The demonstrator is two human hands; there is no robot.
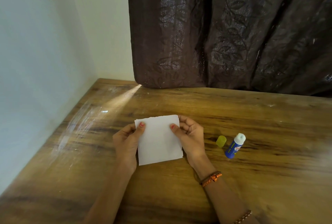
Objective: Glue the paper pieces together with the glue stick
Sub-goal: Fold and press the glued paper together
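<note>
A white, roughly square paper piece (159, 140) with torn edges is held just above the wooden table (251, 119). My left hand (126, 142) grips its left edge, thumb on top near the upper corner. My right hand (191, 138) grips its right edge the same way. Whether it is one sheet or two stacked I cannot tell. To the right stands a blue glue stick (235, 146), uncapped, white tip showing. Its yellow cap (221, 141) lies on the table just left of it.
A pale wall (45, 61) borders the table's left side. A dark brown patterned curtain (233, 31) hangs along the far edge, its hem resting on the tabletop. Bare wood stretches right of the glue stick and near the front edge.
</note>
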